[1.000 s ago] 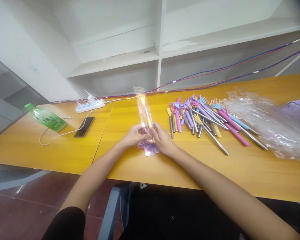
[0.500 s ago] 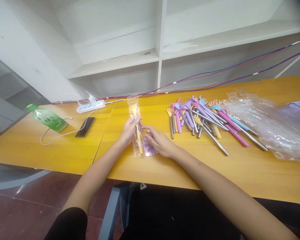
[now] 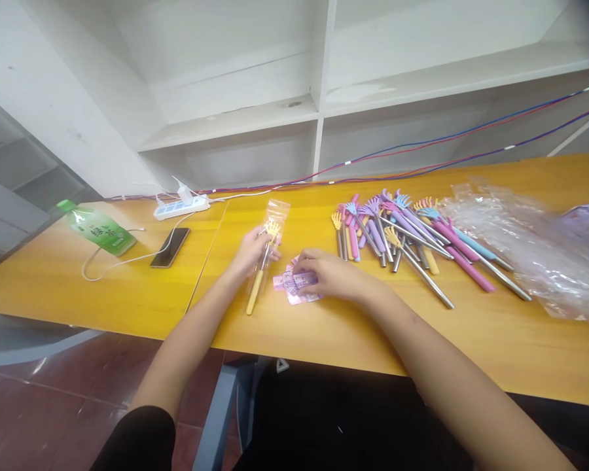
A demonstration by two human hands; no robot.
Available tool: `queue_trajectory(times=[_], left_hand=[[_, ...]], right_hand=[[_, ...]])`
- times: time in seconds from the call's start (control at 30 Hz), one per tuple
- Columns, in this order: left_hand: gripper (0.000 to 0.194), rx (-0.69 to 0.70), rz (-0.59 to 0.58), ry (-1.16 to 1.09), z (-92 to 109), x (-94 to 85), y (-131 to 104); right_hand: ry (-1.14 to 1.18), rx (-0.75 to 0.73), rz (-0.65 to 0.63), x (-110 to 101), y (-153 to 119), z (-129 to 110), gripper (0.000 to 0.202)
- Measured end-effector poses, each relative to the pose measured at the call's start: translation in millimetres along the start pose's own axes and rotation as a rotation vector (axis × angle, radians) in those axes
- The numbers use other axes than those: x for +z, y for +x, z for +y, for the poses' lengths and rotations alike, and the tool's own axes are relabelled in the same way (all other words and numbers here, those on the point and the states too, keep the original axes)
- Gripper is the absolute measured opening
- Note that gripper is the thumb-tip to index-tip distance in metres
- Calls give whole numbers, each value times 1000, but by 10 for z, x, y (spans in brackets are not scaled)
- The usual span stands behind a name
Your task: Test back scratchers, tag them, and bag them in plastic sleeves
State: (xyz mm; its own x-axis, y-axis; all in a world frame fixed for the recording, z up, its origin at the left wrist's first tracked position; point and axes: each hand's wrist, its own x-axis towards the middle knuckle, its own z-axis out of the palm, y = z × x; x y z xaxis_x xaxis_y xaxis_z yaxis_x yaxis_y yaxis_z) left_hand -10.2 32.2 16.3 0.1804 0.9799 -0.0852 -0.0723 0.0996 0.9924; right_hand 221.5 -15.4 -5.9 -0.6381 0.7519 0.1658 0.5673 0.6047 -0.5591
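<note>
My left hand (image 3: 256,252) is closed around a yellow-handled back scratcher (image 3: 259,278) with a metal shaft and a hand-shaped yellow head. A clear plastic bag (image 3: 277,210) sleeves the scratcher, its end showing beyond the head. To the right, my right hand (image 3: 324,273) rests over a small spread of pink and purple printed cards (image 3: 294,294), its fingers curled down onto a card. The fingertips are partly hidden by the hand itself.
A heap of colourful back scratchers (image 3: 387,229) lies right of my hands, with clear plastic bags (image 3: 510,242) beyond it. On the left are a phone (image 3: 170,247), a green tea bottle (image 3: 101,229), and a power strip (image 3: 181,207) with white cables. White shelving (image 3: 319,98) stands behind.
My right hand has moved a little right, away from the bagged scratcher, onto the cards, which now show more. The bagged scratcher in my left hand has tilted, its handle swinging left.
</note>
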Motion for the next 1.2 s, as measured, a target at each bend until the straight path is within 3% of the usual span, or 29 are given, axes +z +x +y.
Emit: queue_trajectory(times=[0.1,0.27,0.43,0.6,0.77,0.93,1.1,1.2], left_hand=[[36,-44,-48,88,-23,29,-26],[57,-77,-165,289,-44,42,-89],[31,-41,-181,343,-124,35,-79],[22,-31,-157,394,-173,81,-86],[24,35,-213,350,-143,145,-149],[43,43,-282,248,-186,179,-162],[36,208,-194,283,-278,202,-129],[29,206,-168,278,-310,221,-124]], right_hand=[[-15,3,6,-11,11,23,34],[7,33,113,-78,-21,33,25],[-9,254,215,-138,-45,74,29],[0,360,304,-103,-18,121,40],[78,347,386,-30,43,92,44],[112,265,464,30,75,74,38],[16,193,550,61,68,87,39],[-63,139,557,65,66,79,27]])
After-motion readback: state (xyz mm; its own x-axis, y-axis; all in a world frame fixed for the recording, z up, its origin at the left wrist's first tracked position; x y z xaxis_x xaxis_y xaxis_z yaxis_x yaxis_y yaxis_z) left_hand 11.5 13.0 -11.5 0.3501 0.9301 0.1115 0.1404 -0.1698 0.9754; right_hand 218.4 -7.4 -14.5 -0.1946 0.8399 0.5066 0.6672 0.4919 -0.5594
